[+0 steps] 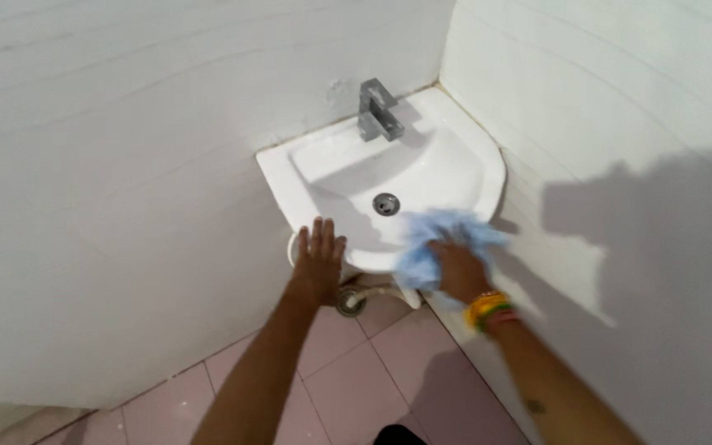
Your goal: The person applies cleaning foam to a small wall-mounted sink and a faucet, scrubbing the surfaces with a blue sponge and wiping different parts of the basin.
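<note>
**Corner basin, both hands at front rim**

Taking the white corner basin (pixel 389 177) as landmark throughout; noting left to right.

Left of basin: plain white tiled wall (pixel 109 206), running down to pink floor tiles (pixel 348 371) below.

At basin's front-left rim: left hand (pixel 318 255) lying flat, fingers spread and open, gripping nothing. Palm pressing on the rim edge, probably bracing the body while leaning in; judged from the straight forearm behind it.

Under basin, just right of that hand: grey drain pipe fitting (pixel 351 301) showing beneath the bowl, partly hidden.

At basin's centre: round metal drain (pixel 386 203) sitting in the bowl bottom. Behind it, on the back ledge toward the corner: square chrome tap (pixel 378 110), spout pointing toward the bowl. No running water visible.

At basin's front-right rim: pale blue cloth (pixel 442 239) bunched over the lip, partly inside the bowl, partly hanging over the outer edge. Right hand (pixel 457 268) lying on top of it, fingers curled down and closed onto the fabric, pressing it against the porcelain. Bunching likely giving a thicker pad under the palm. Yellow, green and red bangles (pixel 489 310) sitting on that wrist.

Right of basin: second white wall (pixel 620 107), carrying a dark shadow of the person.
</note>
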